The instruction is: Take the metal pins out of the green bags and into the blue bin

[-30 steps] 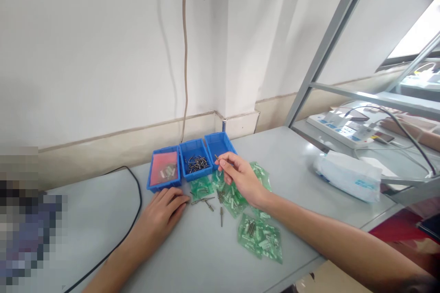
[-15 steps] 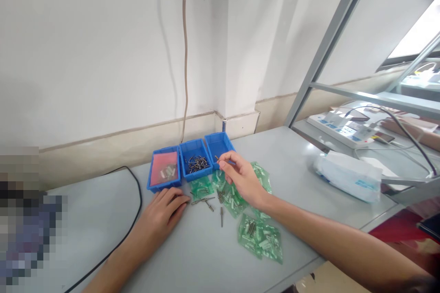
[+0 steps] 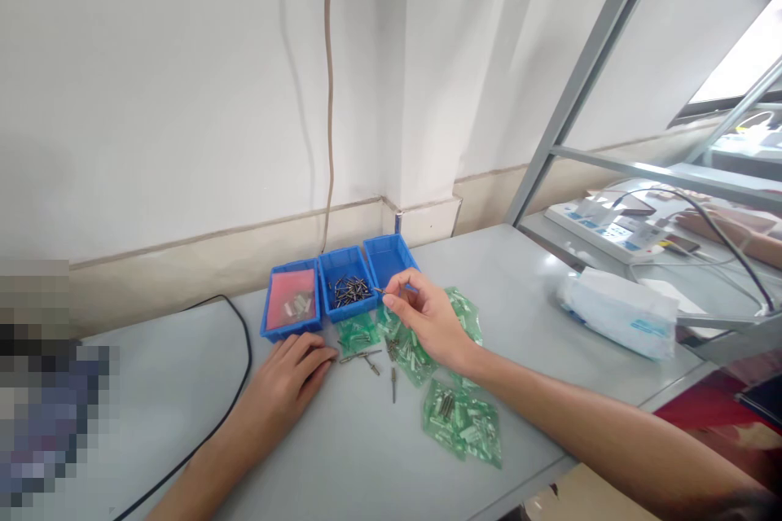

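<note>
- Right hand: we are pinching a thin, stiff metal pin between thumb and forefinger, over the middle blue plastic bin.
- Light and slippery, probably; gripping mid-shaft seems safest.
- Left hand: we are resting it flat, unclenched, on the grey table.

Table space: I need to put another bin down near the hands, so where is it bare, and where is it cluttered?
Bare table lies in front of the left hand, and between the green bags and the white packet. More lies between the black cable and the left arm. It is crowded around the right hand: blue bins, bags, loose pins.
</note>
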